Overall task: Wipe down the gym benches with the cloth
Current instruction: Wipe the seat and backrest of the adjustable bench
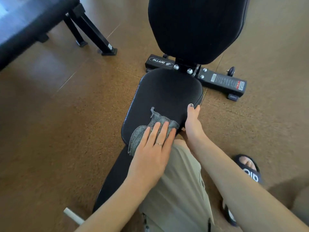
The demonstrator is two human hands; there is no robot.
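The cloth (147, 131) is a thin grey mesh rag, limp and light by the look of it, lying bunched on the seat pad (163, 97) toward its 6 o'clock end. It likely slides easily over the smooth black vinyl, so flat palm pressure should suit it better than pinching. The left hand (153, 148) presses on it with straight fingers spread. At 3 o'clock from the cloth, the right hand (192, 121) grips the pad's edge, thumb on top. The upright backrest (195, 25) rises at 12 o'clock; a second bench (25, 25) stands at 10 o'clock.
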